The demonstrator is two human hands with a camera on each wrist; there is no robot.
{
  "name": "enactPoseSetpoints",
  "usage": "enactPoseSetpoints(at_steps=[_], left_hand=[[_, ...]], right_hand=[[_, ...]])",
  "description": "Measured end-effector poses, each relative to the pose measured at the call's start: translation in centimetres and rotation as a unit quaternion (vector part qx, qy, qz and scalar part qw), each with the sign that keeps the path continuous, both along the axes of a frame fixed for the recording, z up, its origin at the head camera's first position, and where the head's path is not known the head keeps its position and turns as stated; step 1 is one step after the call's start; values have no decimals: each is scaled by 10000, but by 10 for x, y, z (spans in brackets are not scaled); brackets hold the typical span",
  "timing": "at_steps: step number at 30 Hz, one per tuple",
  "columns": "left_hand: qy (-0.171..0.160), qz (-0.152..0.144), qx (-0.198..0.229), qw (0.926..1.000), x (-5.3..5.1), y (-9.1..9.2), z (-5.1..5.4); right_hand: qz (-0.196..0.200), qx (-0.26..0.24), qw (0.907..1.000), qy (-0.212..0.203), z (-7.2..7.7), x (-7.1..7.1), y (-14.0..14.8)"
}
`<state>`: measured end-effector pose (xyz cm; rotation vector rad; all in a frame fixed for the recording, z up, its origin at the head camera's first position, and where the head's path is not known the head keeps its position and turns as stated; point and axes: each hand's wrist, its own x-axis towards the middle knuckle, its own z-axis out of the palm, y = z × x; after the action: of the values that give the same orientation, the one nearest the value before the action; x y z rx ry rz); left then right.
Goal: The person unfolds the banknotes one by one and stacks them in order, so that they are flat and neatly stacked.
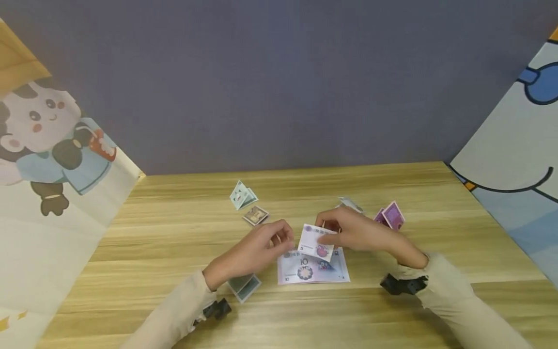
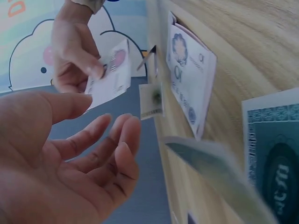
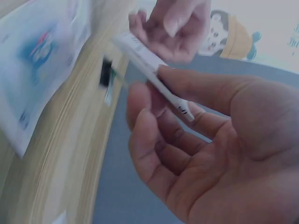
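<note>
A pale pink-and-white toy banknote marked 5, folded small, is held up over the table by my right hand. In the right wrist view, that hand's thumb and fingers pinch the folded note near one end. My left hand hovers just left of this note with its fingers loosely bent and nothing in its grasp. Its thumb tip lies close to the note's edge in the left wrist view, and I cannot tell whether they touch. Below both hands lies a lilac-blue banknote marked 10, creased across its middle.
Several folded toy banknotes surround the hands: a light green one and a brown one behind, a dark green one near the left wrist, a greyish one and a purple one at right. A grey panel backs the table.
</note>
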<state>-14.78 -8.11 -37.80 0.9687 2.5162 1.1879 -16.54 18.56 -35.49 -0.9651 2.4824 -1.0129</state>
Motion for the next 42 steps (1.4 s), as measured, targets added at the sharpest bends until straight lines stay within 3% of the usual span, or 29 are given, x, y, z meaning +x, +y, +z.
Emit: enactPoseSetpoints(at_steps=[3, 6, 11, 17, 20, 22, 26, 29, 35, 42], left_hand=[[20, -27, 166, 9999, 0, 2, 1], [-57, -189, 275, 9994, 2, 3, 2], [-222, -314, 487, 9981, 3, -1, 2], [-542, -109, 1004, 9934, 1, -6, 8], [-658, -85, 1197, 9906, -1, -7, 9], [-770, -129, 1334, 9880, -1, -8, 9], [-787, -201, 1389, 9870, -3, -7, 8], [-615, -190, 1273, 9898, -4, -6, 7], [-382, -152, 1010, 9940, -5, -5, 4], [-282, 13, 1396, 9898, -5, -6, 5]], right_hand=[[56, -198, 9998, 57, 2, 4, -11], [24, -437, 9989, -144, 1, 8, -19], [32, -989, 9917, -819, -6, 7, -24], [-94, -1940, 9666, -1672, -2, 1, -20], [-208, -2147, 9541, -2079, -2, -1, -21], [-197, -2149, 9506, -2231, -4, 0, -24], [-87, -2181, 9494, -2258, -9, 3, -29], [8, -2287, 9470, -2254, -12, 6, -32], [154, -2149, 9515, -2198, -16, 8, -34], [17, -2051, 9560, -2097, -15, 7, -33]])
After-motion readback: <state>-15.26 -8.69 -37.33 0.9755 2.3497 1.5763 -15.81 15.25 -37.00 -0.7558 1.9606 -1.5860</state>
